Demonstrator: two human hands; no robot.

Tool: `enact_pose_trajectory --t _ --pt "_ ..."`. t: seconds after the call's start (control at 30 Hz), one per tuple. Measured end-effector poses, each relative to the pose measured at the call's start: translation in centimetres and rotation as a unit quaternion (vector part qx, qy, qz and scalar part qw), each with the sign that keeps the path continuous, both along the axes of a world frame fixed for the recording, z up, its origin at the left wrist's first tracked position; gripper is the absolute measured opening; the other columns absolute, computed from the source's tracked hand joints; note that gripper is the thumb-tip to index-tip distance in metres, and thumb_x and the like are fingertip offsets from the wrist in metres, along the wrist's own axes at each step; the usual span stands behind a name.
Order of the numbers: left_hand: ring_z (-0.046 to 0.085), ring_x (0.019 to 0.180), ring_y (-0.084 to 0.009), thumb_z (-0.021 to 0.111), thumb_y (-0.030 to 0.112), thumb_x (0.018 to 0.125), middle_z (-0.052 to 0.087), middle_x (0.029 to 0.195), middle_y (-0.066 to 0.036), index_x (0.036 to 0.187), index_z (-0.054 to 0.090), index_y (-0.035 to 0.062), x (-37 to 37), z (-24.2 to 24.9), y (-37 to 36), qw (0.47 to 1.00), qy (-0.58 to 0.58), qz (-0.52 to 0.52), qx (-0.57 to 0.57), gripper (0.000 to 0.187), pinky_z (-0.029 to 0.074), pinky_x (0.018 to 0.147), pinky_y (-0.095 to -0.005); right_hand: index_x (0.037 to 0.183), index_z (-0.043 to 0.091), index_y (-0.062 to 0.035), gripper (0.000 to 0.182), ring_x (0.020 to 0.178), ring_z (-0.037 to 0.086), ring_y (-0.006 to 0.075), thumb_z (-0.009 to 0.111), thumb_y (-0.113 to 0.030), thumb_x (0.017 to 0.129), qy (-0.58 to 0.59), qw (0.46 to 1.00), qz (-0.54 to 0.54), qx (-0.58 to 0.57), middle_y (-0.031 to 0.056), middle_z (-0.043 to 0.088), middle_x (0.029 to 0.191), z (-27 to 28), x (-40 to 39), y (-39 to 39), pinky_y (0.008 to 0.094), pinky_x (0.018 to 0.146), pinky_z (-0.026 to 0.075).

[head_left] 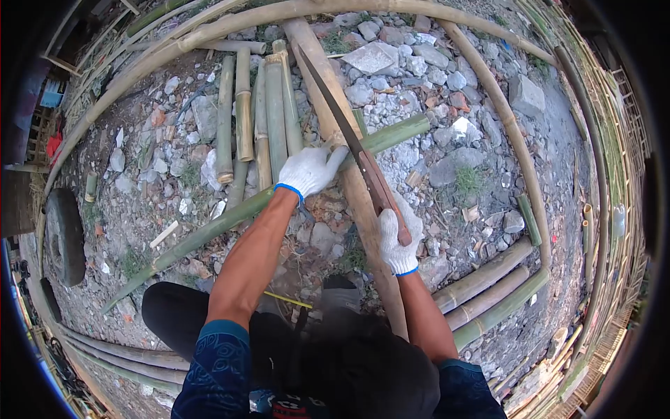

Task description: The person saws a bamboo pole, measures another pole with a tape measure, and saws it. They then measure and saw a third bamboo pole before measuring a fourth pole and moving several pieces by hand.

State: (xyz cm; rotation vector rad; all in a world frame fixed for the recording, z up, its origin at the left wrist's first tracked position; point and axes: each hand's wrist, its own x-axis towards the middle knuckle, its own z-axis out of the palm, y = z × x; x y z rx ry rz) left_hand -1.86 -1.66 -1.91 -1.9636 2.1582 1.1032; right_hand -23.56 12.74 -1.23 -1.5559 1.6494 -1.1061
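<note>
My left hand [304, 172], in a white knit glove with a blue cuff, is closed around a green bamboo pole [230, 217]. The pole slants from lower left to upper right, across a thicker tan bamboo pole [364, 216] beneath it. My gloved right hand [403, 239] grips the wooden handle of a saw [375, 180]. Its long, dark, narrow blade points away from me to the upper left, overlapping the green pole just right of my left hand.
Several cut bamboo pieces [243, 105] lie side by side beyond my left hand. Rubble and stones cover the ground, with a large concrete chunk [527, 96] at right. Thick bamboo lengths [481, 283] lie at lower right, a tire [65, 237] at left. A long curved pole [279, 14] spans the far side.
</note>
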Motion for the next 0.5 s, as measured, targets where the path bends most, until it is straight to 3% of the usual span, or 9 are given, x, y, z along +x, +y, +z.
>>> enact_pose_trajectory --t 0.07,0.23,0.4,0.5 --pt "0.065 0.108 -0.0542 0.029 0.064 0.107 0.071 0.106 -0.035 0.109 0.075 -0.0035 -0.1 -0.8 -0.8 0.999 0.037 -0.007 0.002 0.082 0.05 0.098 -0.0552 0.129 0.069 0.0026 0.043 0.107 0.074 0.0419 0.066 -0.029 0.1 -0.023 1.0 -0.008 0.005 0.0269 0.075 0.113 -1.9 -0.8 -0.1 0.0454 0.091 0.057" --pt "0.066 0.108 -0.0528 0.03 0.066 0.106 0.07 0.105 -0.036 0.108 0.074 -0.0056 0.2 0.7 0.1 1.0 0.019 0.022 0.003 0.084 0.05 0.098 -0.0549 0.135 0.064 0.0045 0.044 0.104 0.075 0.0411 0.069 -0.021 0.099 0.061 0.997 0.047 0.028 0.0277 0.074 0.114 7.0 -1.4 2.4 0.0428 0.091 0.058" --pt "0.068 0.104 -0.0518 0.033 0.066 0.105 0.071 0.103 -0.034 0.107 0.076 -0.0018 0.0 1.5 0.2 1.0 0.003 0.03 0.006 0.08 0.051 0.095 -0.0569 0.137 0.063 0.0078 0.057 0.109 0.076 0.0374 0.065 -0.036 0.1 0.044 0.986 0.043 0.154 0.0263 0.075 0.118 11.5 -6.9 12.8 0.043 0.093 0.058" --pt "0.069 0.103 -0.0515 0.034 0.062 0.107 0.072 0.102 -0.033 0.108 0.076 0.0008 -0.3 1.2 0.5 0.999 -0.006 0.024 -0.035 0.074 0.052 0.093 -0.0582 0.135 0.064 0.0075 0.058 0.103 0.077 0.0377 0.065 -0.038 0.1 0.066 0.99 0.048 0.113 0.0254 0.076 0.113 11.7 -6.7 13.7 0.0424 0.089 0.059"
